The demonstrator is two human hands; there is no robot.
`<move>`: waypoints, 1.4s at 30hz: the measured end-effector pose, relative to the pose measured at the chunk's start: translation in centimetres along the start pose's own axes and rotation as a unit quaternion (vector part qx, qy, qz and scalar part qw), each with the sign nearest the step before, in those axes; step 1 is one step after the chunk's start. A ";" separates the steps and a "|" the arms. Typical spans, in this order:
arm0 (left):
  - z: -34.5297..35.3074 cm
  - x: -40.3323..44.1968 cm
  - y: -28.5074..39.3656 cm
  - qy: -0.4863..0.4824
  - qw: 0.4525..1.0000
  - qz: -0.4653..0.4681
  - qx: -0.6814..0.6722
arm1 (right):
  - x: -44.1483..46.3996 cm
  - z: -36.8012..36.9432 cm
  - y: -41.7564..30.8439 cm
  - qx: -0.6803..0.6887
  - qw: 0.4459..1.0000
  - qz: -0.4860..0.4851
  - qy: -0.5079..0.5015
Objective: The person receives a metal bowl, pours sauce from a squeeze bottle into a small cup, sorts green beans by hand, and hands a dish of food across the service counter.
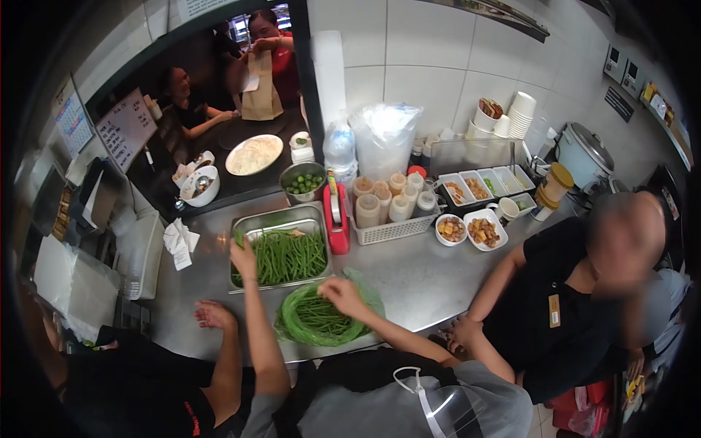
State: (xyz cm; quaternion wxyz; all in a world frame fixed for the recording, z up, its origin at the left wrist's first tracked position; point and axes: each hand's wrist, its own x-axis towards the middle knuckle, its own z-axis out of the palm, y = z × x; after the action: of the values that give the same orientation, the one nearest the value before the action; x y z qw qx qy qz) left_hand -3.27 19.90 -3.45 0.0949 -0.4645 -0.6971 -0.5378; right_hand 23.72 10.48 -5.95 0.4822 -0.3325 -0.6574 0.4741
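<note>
My left hand [243, 259] is at the left rim of a metal tray [235, 285], its fingers closed round a few green bean pieces that show above them. Cut green beans [288, 257] fill much of that tray. Nearer to me lies an open green plastic bag [290, 332] with whole-looking green beans [321, 320] inside. Over the bag's right side hovers my right hand [342, 296], fingers pinched together; what they hold, if anything, I cannot make out.
Behind the tray stand a metal pot of small green fruit [303, 182], a red tape dispenser [337, 219] and a basket of bottles [394, 232]. Two bowls [467, 230] sit rightward. One co-worker's hand [215, 314] is at left; another co-worker [555, 306] leans in at right.
</note>
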 end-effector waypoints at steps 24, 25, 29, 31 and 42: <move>-11.5 -14.6 26.1 -0.566 0.529 -0.085 -0.626 | -6.4 -8.6 6.1 -0.378 0.878 0.071 0.284; -10.9 -14.7 25.0 -0.549 0.450 -0.101 -0.697 | -6.4 -8.7 6.5 -0.323 0.894 0.078 0.300; -11.1 -12.6 26.6 -0.394 0.356 -0.141 -0.836 | -6.5 -9.0 7.8 -0.243 0.911 0.084 0.323; -14.0 -11.4 25.8 -0.390 0.331 -0.220 -0.830 | -6.8 -8.9 7.9 -0.258 0.909 0.079 0.318; -11.5 -4.8 20.7 -0.279 0.298 -0.081 -0.909 | -6.3 -9.5 6.5 -0.270 0.908 0.089 0.309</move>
State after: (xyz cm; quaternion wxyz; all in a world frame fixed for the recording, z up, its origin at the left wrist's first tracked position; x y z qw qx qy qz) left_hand 10.67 7.45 11.87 -0.6319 -0.3182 0.2172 -0.6725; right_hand 34.57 9.89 -13.25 0.5092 -0.6368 -0.5459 0.1931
